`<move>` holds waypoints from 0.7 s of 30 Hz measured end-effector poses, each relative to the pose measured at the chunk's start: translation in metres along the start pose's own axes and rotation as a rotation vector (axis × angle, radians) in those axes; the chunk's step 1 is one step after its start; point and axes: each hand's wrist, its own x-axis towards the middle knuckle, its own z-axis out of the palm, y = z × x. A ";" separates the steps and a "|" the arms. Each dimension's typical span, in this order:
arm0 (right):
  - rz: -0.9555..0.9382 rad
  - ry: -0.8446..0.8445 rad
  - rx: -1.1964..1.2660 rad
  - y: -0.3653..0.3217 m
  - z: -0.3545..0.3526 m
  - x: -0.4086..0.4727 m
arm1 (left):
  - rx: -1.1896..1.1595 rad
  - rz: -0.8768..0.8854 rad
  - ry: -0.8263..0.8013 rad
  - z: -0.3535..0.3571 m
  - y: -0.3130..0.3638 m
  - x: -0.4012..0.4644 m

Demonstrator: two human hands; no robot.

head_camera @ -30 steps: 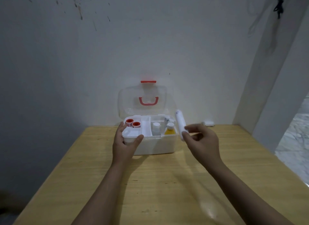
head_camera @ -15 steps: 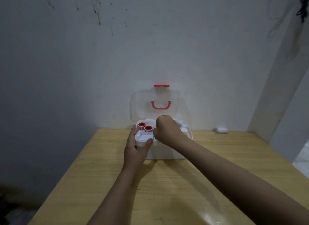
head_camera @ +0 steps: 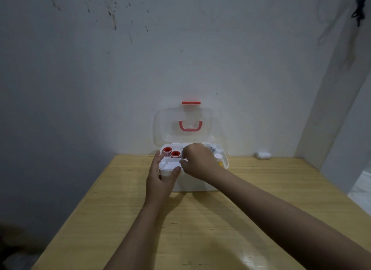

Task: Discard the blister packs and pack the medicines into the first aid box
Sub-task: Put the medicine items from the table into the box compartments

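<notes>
The white first aid box point(head_camera: 200, 186) stands at the far edge of the wooden table point(head_camera: 200, 233), its clear lid point(head_camera: 166, 127) with a red handle tipped up against the wall. Two red-rimmed rolls point(head_camera: 167, 149) sit in its left compartment, and a white-capped yellow bottle point(head_camera: 218, 157) in its right one. My left hand point(head_camera: 160, 182) grips the box's front left corner, thumb on the rim. My right hand point(head_camera: 197, 161) reaches down into the middle compartment with fingers curled. Whatever it holds is hidden under the hand.
A small white object point(head_camera: 262, 155) lies on the table at the back right, near the wall. A pale pillar point(head_camera: 331, 109) rises to the right of the table. The table's left edge drops to a dark floor.
One second ago my right hand held a white tube upright beside the box. It then moved left into the box's middle compartment and stays there. My left hand kept hold of the corner.
</notes>
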 end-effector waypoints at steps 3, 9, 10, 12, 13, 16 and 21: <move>-0.027 0.039 0.090 0.003 -0.003 -0.004 | 0.015 0.001 0.004 0.000 0.000 0.000; 0.027 0.284 0.207 0.042 -0.024 -0.013 | -0.027 -0.026 -0.015 0.000 -0.001 -0.001; 0.058 0.320 0.222 0.056 -0.027 -0.015 | -0.036 -0.032 -0.013 0.000 0.000 -0.002; 0.144 0.397 0.245 0.090 -0.030 -0.018 | -0.045 -0.029 -0.003 0.001 0.001 -0.002; 0.195 0.426 0.242 0.108 -0.028 -0.020 | -0.049 -0.029 0.003 0.001 0.002 -0.002; 0.339 0.412 0.171 0.162 -0.014 -0.025 | -0.059 -0.039 0.014 0.000 0.001 -0.004; 0.481 0.183 -0.173 0.245 0.011 -0.018 | -0.068 -0.037 0.039 0.002 0.003 -0.006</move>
